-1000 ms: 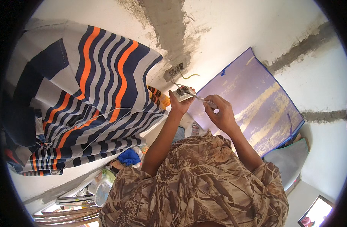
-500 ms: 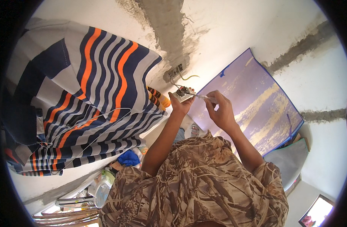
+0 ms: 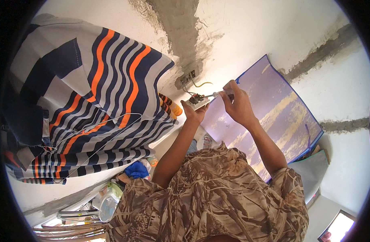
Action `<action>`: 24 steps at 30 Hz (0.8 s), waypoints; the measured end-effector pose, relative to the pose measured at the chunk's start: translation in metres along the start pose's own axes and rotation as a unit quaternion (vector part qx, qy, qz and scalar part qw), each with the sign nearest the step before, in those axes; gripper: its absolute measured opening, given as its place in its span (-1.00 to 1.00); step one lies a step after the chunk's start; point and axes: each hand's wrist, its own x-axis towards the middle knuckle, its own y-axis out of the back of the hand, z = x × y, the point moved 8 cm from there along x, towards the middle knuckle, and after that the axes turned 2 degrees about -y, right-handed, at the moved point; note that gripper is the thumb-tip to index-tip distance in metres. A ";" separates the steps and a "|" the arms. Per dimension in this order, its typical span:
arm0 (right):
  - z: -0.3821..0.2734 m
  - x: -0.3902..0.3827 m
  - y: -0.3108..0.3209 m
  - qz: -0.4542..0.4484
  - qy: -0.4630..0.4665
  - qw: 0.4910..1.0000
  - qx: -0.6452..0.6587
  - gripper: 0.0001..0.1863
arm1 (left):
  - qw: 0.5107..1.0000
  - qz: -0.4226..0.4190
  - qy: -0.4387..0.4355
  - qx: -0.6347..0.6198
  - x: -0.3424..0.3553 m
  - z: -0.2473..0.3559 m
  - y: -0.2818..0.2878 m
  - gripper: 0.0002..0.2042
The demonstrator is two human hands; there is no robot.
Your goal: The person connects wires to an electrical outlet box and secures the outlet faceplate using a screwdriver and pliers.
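My left hand grips a white electrical faceplate, its back with dark terminals turned up. Wires run from it to a box set in the wall. My right hand is closed round the clear handle of a screwdriver. The screwdriver's shaft points left at the terminals; whether its tip sits in a screw is too small to tell. A loose yellow-green wire sticks out of the wall box, just above the faceplate.
A striped cloth hangs at the left, with a white cord across it. Right of my hands a purple sheet with a blue edge stands against the wall. A blue bundle and a clear container lie low at the left.
My right hand has risen slightly and turned, bringing the screwdriver to a flatter angle at the terminals. The faceplate has tilted a little in my left hand.
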 end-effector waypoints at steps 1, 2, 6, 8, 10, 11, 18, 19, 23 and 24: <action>0.002 0.002 0.000 -0.004 -0.008 1.000 0.005 -0.82 | 1.000 0.000 -0.002 0.003 -0.001 -0.001 -0.001 -0.20; 0.002 0.003 0.001 -0.004 -0.006 1.000 0.005 -0.82 | 1.000 0.001 -0.003 0.006 -0.002 -0.001 -0.001 -0.21; 0.000 0.007 0.001 -0.006 0.001 1.000 0.007 -0.83 | 1.000 -0.010 -0.010 0.024 -0.006 -0.002 -0.005 -0.21; 0.000 0.008 0.001 -0.006 0.007 1.000 0.011 -0.83 | 1.000 -0.008 -0.008 0.021 -0.005 -0.002 -0.005 -0.20; 0.002 0.011 0.001 -0.007 0.017 1.000 0.016 -0.82 | 1.000 -0.001 -0.004 0.015 -0.004 -0.003 -0.005 -0.23; 0.002 0.013 0.000 -0.011 0.019 1.000 0.012 -0.82 | 1.000 0.003 -0.002 0.012 -0.004 -0.004 -0.004 -0.23; -0.004 0.022 0.001 -0.018 0.030 0.999 0.000 -0.84 | 1.000 0.000 -0.010 0.005 -0.001 -0.002 -0.002 -0.23; -0.003 0.023 0.001 -0.016 0.030 0.999 0.003 -0.84 | 1.000 0.002 -0.011 0.003 -0.001 -0.003 -0.003 -0.24; -0.004 0.030 0.001 -0.024 0.028 0.999 -0.012 -0.82 | 1.000 -0.008 -0.013 0.018 -0.004 -0.004 -0.006 -0.18; -0.003 0.031 0.001 -0.024 0.029 0.999 -0.015 -0.82 | 1.000 -0.003 -0.012 0.016 -0.004 -0.004 -0.006 -0.22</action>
